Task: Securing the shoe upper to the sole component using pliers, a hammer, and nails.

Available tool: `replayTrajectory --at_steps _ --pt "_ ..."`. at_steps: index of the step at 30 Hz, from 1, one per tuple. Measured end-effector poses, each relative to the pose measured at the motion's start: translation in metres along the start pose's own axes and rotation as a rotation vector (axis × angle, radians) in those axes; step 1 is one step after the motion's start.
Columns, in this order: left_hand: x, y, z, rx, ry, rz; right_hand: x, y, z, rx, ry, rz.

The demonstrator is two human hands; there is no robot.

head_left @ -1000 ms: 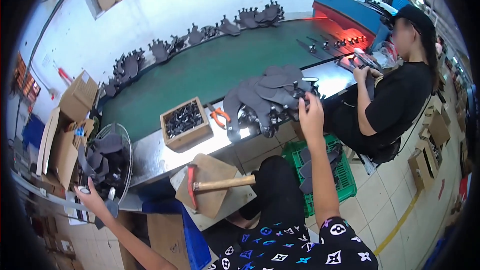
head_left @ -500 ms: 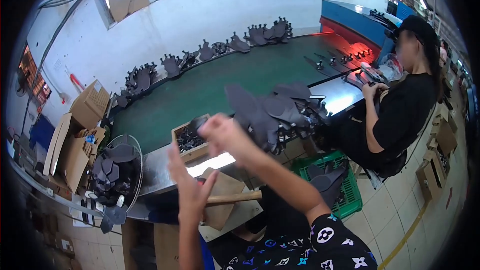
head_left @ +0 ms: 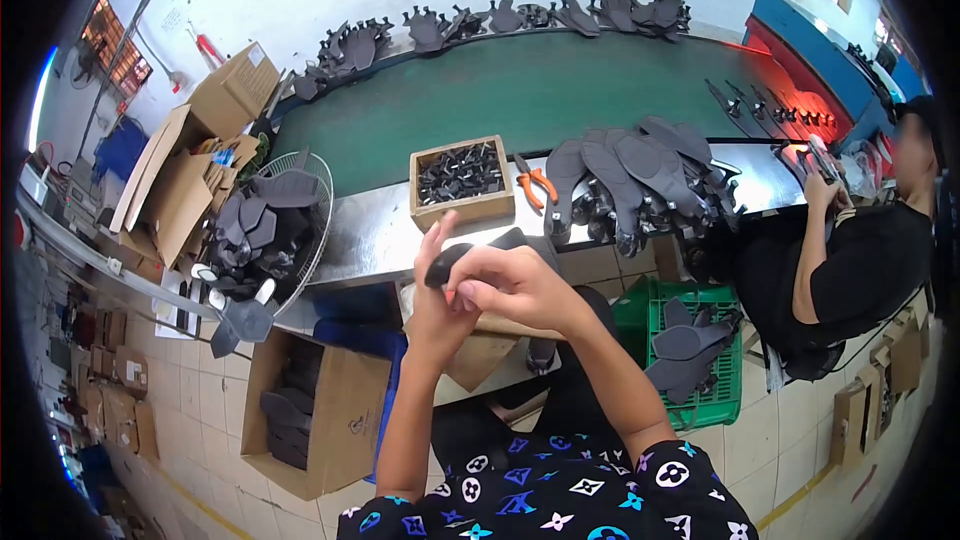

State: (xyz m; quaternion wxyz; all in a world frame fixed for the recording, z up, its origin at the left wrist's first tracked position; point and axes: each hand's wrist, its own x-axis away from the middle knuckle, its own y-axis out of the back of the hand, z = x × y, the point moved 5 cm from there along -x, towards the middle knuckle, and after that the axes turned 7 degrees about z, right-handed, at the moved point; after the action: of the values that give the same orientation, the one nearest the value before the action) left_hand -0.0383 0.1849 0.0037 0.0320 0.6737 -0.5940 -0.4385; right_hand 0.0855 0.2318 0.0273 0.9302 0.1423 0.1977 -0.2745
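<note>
Both hands met over the lap: left hand (head_left: pixel 440 290) and right hand (head_left: pixel 515 285) clenched on one dark sole (head_left: pixel 480 250), raised close for handling.

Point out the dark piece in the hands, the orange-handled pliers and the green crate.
dark piece (head_left: pixel 478 252), head view, on its upper edge above the hands.
orange-handled pliers (head_left: pixel 540 183), head view, on the orange handles.
green crate (head_left: pixel 735 372), head view, on its right wall.
</note>
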Motion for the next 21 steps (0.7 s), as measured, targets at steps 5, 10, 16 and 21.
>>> replayTrajectory --at_steps 5,10,16,21 --pt "0.012 0.026 -0.021 0.185 -0.152 -0.142 0.027 0.018 0.048 0.12 0.132 -0.123" --pt "0.041 0.066 -0.023 0.462 0.162 -0.632 0.082 0.041 -0.022 0.491 -0.217 -0.35" --pt "0.061 0.121 -0.02 0.687 0.187 -0.664 0.144 -0.02 -0.065 1.039 -0.493 0.043" --pt "0.079 0.049 0.018 0.903 0.541 -0.28 0.197 -0.005 -0.061 0.549 -0.532 -0.527"
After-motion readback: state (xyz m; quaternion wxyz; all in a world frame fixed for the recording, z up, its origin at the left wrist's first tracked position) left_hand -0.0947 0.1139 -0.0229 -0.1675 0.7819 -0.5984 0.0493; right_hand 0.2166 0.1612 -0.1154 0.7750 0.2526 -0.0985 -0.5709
